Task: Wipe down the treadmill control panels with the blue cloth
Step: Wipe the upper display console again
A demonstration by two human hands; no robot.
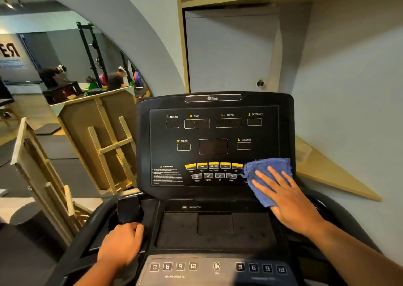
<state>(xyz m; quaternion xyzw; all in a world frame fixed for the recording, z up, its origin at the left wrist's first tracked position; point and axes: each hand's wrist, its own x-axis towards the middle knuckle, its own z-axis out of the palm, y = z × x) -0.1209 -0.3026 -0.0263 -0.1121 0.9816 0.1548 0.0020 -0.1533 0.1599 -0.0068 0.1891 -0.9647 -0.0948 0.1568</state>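
Blue cloth point(268, 176) sits flat against the lower right corner of the treadmill's upright control panel point(214, 141), just beside the yellow buttons point(213, 165). I see my right hand point(290, 200) pressing it there with fingers straight and spread. My left hand point(122, 244) is curled around the left handlebar point(91, 226).

Your blue cloth point(267, 176), a crumpled terry rag, lies flat against the lower right corner of the upright black control panel point(214, 141), just right of its yellow buttons. A lower panel point(216, 268) of numbered keys sits nearest you.
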